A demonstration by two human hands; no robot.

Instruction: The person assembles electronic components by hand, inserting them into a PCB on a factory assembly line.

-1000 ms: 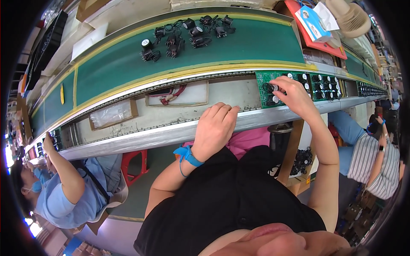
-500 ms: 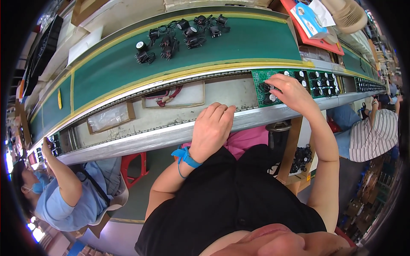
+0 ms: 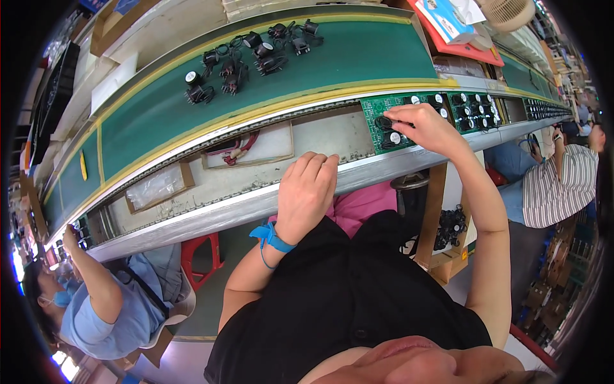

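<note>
My right hand (image 3: pixel 423 126) is over the left end of a green circuit board (image 3: pixel 378 105) lying across the conveyor rails. Its thumb and forefinger are closed at a black wired component (image 3: pixel 384 123) on that board; the exact contact is partly hidden by the fingers. Beside them, a black cylinder with a white top (image 3: pixel 395 137) stands on the same board. My left hand (image 3: pixel 307 190), a blue strap (image 3: pixel 272 237) around its wrist, rests on the near metal rail (image 3: pixel 243 203). Its fingers lie loosely bent over the edge, holding nothing.
Several black wired components (image 3: pixel 233 75) lie on the green bench strip (image 3: pixel 358 57) beyond the rails. A second filled board (image 3: pixel 472 110) adjoins on the right. Cardboard trays (image 3: pixel 185 171) sit between the rails. One co-worker (image 3: pixel 121 301) is at left, another (image 3: pixel 556 185) at right.
The whole view has shifted, moving the scene slightly left. Both hands keep nearly the same places against the board and rail.
</note>
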